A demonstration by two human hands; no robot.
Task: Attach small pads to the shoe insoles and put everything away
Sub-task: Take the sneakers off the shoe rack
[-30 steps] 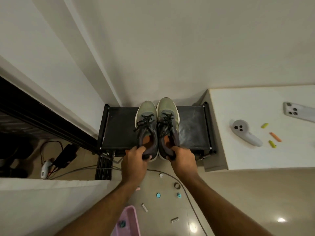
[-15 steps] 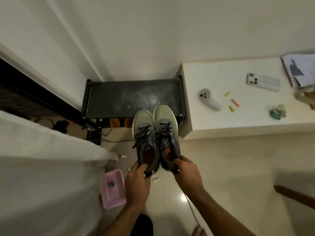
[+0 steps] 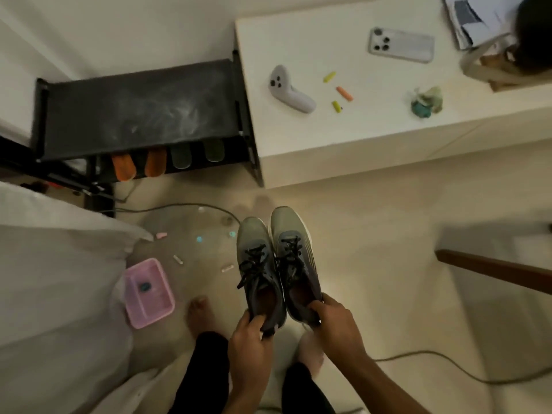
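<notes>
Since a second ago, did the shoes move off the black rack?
Yes. The shoes left the top of the black rack and now hang above the floor, nearer the person.

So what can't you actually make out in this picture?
- Insoles inside the two shoes: openings dark, heels covered by the left hand and right hand.
- Small bits on the floor: blurred and too small.
- Rack's lower shelf: only tips show under the top shelf.
- Papers: cut off by the top edge.
</notes>
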